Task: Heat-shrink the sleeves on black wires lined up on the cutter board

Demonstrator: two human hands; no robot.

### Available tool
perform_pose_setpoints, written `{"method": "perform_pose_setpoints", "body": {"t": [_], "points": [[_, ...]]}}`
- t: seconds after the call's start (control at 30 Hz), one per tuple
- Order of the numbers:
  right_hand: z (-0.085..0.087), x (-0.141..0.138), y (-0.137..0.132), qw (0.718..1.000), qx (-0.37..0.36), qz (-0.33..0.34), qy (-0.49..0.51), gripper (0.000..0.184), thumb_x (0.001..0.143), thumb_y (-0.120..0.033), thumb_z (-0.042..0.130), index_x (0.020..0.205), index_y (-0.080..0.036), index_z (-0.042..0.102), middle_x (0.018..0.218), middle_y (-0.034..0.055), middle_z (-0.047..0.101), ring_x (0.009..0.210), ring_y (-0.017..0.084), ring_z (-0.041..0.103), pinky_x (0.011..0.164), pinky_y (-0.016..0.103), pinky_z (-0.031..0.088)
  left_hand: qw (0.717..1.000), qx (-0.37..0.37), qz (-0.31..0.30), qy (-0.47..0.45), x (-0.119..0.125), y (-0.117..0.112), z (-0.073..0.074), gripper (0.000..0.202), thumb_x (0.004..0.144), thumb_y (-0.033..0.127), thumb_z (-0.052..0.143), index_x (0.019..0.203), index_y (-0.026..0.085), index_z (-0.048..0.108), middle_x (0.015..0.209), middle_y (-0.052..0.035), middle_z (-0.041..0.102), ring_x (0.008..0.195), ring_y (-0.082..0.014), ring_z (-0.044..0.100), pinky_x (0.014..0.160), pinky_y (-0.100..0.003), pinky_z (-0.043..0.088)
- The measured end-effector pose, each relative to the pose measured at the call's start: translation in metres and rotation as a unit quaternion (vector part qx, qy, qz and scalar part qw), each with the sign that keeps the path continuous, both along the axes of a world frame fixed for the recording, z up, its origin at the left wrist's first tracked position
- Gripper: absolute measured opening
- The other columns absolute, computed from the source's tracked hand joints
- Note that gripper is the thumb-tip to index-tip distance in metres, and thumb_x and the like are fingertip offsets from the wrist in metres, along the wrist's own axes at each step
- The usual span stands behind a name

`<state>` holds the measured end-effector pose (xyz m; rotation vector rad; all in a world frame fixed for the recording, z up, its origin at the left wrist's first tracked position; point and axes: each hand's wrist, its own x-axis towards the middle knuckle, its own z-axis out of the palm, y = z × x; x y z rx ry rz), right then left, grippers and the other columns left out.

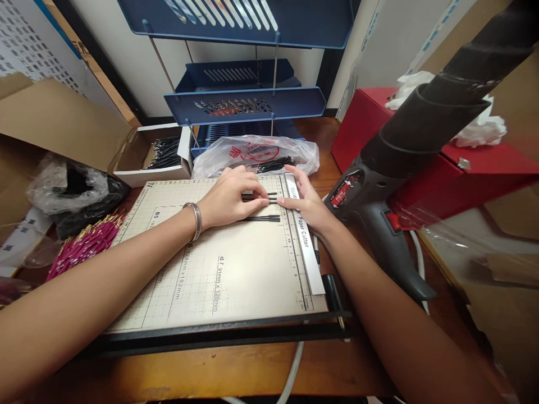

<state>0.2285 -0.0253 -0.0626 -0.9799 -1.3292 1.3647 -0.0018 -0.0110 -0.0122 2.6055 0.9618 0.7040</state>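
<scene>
Head cam: L fingers [251,184] grip blk strip [273,201], R [312,209] spread; wires [166,152] in wht box [154,178].

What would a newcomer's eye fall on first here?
Probably the dark heat gun, slanting across the right side before a red box. At the centre, the left hand and right hand nearly meet at thin black strips on a paper cutter. A bright magenta bundle lies left of the cutter.
</scene>
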Motion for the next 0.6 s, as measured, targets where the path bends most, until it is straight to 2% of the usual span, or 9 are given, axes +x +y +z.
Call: {"method": "perform_pose_setpoints", "body": {"t": [0.17,0.37,0.6], "points": [[0.0008,-0.0010,0.0007,1.000,-0.016,-0.007,0.008,0.095,0.059,-0.032,0.083,0.145,-0.032,0.043,0.166,0.0103,0.047,0.160,0.038,0.043,0.140,0.060,0.025,1.000,-0.004,0.012,0.004,0.0003,-0.0002,0.0000,0.020,0.097,0.036,0.072,0.087,0.022,0.081,0.089,-0.0050,0.079,0.091,-0.0253,0.060,0.085,-0.042,0.038],[0.0013,-0.0001,-0.0003,1.000,-0.001,0.004,0.001,0.100,0.060,-0.033,0.084,0.150,-0.030,0.041,0.166,0.0119,0.047,0.159,0.038,0.044,0.139,0.060,0.027,1.000,-0.006,0.020,0.008,0.0010,-0.0001,0.0001,0.019,0.097,0.037,0.073,0.086,0.023,0.081,0.088,-0.0047,0.079,0.092,-0.0252,0.060,0.086,-0.042,0.038],[-0.0015,0.0018,0.0004,1.000,0.012,0.007,-0.008,0.097,0.063,-0.034,0.086,0.151,-0.033,0.043,0.165,0.0090,0.050,0.159,0.037,0.045,0.139,0.060,0.028,1.000,0.001,0.011,0.009,0.0006,0.0010,-0.0001,0.020,0.097,0.037,0.072,0.087,0.022,0.081,0.088,-0.0050,0.079,0.092,-0.0251,0.060,0.086,-0.042,0.038]]}}
